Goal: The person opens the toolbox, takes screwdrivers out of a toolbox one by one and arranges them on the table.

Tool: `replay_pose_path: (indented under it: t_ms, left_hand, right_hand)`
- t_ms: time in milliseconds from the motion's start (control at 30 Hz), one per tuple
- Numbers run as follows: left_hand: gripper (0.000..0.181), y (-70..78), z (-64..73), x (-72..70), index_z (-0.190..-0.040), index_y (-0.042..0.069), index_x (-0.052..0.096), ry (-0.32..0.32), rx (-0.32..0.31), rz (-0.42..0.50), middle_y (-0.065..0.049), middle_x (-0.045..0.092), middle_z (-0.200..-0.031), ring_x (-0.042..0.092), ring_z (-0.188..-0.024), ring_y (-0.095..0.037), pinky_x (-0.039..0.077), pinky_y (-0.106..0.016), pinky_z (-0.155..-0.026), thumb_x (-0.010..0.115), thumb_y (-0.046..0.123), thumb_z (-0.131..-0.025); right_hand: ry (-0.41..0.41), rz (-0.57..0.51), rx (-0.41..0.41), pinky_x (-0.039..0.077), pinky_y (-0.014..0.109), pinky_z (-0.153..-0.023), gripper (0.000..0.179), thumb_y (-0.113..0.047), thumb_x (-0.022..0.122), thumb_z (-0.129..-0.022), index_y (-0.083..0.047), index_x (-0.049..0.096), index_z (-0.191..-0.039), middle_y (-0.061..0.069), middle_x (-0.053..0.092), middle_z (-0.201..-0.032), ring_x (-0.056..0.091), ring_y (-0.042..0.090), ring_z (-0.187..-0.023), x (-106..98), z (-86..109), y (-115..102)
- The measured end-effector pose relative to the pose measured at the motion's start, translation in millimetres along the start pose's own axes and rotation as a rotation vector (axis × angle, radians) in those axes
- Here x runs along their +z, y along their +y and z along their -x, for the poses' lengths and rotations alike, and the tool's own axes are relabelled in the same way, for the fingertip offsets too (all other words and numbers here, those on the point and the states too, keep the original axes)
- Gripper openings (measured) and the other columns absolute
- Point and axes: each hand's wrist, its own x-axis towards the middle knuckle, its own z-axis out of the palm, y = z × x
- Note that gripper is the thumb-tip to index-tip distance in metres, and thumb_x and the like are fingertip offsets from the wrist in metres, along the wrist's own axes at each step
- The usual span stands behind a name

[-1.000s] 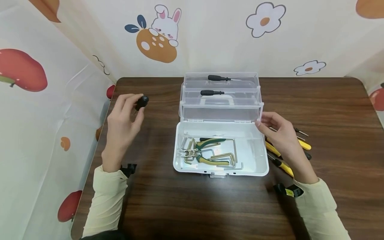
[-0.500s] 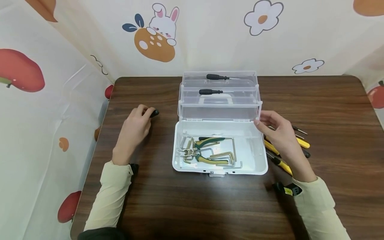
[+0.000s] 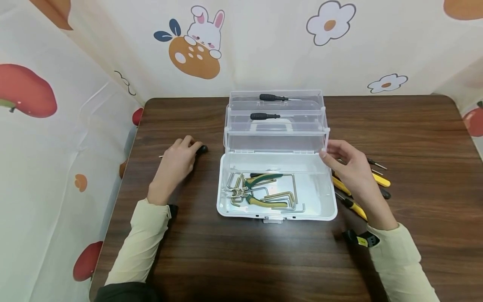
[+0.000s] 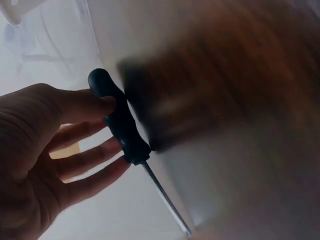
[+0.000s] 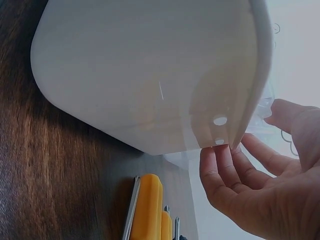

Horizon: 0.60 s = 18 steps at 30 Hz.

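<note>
My left hand (image 3: 176,161) is low over the table, left of the toolbox, pinching a screwdriver (image 4: 122,122) by its dark handle between thumb and fingertips. Its metal shaft points back to the left in the head view. The white toolbox (image 3: 318,195) lies open, its clear lid and trays (image 3: 241,140) raised behind. My right hand (image 3: 349,165) holds the box at its rear right corner, thumb in front and fingers behind. Inside the box lie green-and-yellow pliers (image 3: 268,204) and several hex keys (image 3: 281,196).
Two small black screwdrivers lie in the raised trays: an upper screwdriver (image 3: 268,97) and a lower screwdriver (image 3: 262,116). Several yellow-and-black tools (image 3: 357,208) lie right of the box, partly under my right hand. A printed curtain (image 3: 264,50) hangs behind the wooden table (image 3: 415,188).
My left hand has come down and to the right with the screwdriver, which has turned so its shaft lies nearly level. My right hand stays at the box corner.
</note>
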Motion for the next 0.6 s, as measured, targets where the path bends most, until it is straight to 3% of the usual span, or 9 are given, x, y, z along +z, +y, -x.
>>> replay_pose_path:
  t_ms: [100,367,600]
  left_hand:
    - [0.034,0.9,-3.3,-1.8,-0.127,0.004,0.068,-0.023,-0.019,0.007,-0.02,0.065,-0.113,0.064,-0.1,-0.041,0.059,-0.054,-0.079,0.068,-0.005,-0.093]
    - [0.035,6.8,-20.8,-20.0,-0.13,0.002,0.066,-0.157,-0.045,0.015,-0.021,0.065,-0.122,0.063,-0.11,-0.043,0.059,-0.057,-0.085,0.07,-0.001,-0.095]
    - [0.035,22.9,-50.1,-56.1,-0.129,-0.001,0.066,-0.067,0.011,0.02,-0.021,0.067,-0.118,0.064,-0.108,-0.041,0.06,-0.053,-0.082,0.065,-0.006,-0.094]
  right_hand:
    - [0.003,-0.005,-0.004,0.041,0.029,-0.093,0.051,-0.042,0.063,-0.104,-0.013,0.058,-0.146,0.002,0.065,-0.126,0.055,0.01,-0.112,-0.1,0.0,1.0]
    - [0.008,-0.013,-0.017,0.041,0.026,-0.091,0.051,-0.041,0.063,-0.104,-0.012,0.058,-0.146,-0.004,0.065,-0.122,0.056,0.007,-0.11,0.1,-0.4,2.8]
    - [0.013,-0.018,-0.029,0.042,0.026,-0.089,0.051,-0.041,0.063,-0.104,-0.012,0.058,-0.146,-0.008,0.065,-0.118,0.056,0.008,-0.109,0.5,0.3,3.1]
